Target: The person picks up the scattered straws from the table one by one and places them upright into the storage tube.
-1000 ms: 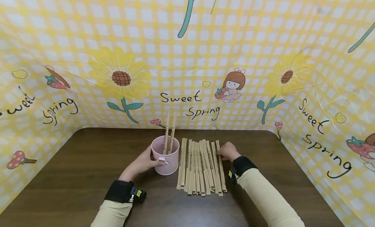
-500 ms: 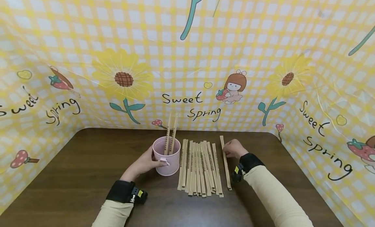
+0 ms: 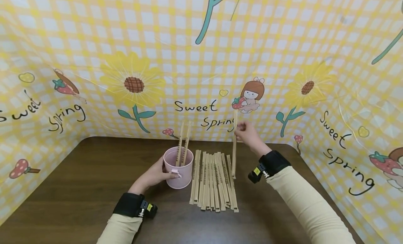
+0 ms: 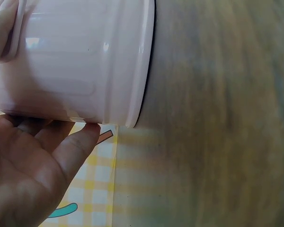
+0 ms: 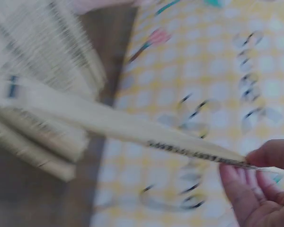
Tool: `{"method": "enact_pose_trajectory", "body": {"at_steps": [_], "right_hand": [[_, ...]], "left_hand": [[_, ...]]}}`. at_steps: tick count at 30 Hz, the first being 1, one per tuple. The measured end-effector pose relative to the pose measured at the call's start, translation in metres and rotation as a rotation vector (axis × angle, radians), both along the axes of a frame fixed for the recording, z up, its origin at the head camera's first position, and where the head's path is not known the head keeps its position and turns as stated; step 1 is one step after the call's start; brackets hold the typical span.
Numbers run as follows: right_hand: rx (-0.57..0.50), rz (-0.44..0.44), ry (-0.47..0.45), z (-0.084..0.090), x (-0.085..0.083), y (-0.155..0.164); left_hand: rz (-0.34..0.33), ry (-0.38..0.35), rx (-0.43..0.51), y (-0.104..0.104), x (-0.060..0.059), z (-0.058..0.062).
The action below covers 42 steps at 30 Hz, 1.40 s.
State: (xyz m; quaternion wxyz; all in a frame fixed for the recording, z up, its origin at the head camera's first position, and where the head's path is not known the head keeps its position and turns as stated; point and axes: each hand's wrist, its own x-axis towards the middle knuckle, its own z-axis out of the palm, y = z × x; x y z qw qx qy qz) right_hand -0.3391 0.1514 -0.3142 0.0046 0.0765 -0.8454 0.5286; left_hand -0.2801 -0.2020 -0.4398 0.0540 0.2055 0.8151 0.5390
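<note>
Beside pink cup, chopstick row, 2 inside.

Cup left, sticks right, one stick lifted.

I see the cup standing on the table, near its middle, with two sticks upright in it. My left hand lies against the cup's left side. Just right of the cup a row of sticks lies flat, side by side, running front to back. My right hand is above the row's far right end and pinches one stick near its top; it hangs upright, lower end over the row. The backdrop rises behind the table and along both sides.
</note>
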Motion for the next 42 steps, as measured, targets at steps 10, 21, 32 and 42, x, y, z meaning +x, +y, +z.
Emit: {"method": "enact_pose_trajectory", "body": {"at_steps": [10, 21, 32, 42], "right_hand": [[-0.21, 0.033, 0.357, 0.049, 0.032, -0.07], [-0.197, 0.142, 0.386, 0.023, 0.039, -0.107], [-0.178, 0.147, 0.304, -0.02, 0.032, -0.113], [-0.111, 0.145, 0.221, -0.045, 0.032, -0.122]], "left_hand": [[0.025, -0.001, -0.031, -0.001, 0.002, 0.0], [-0.012, 0.041, 0.014, -0.002, -0.005, -0.002], [-0.002, 0.034, 0.003, -0.001, -0.002, -0.001], [0.015, 0.017, -0.02, -0.002, -0.002, -0.001]]}}
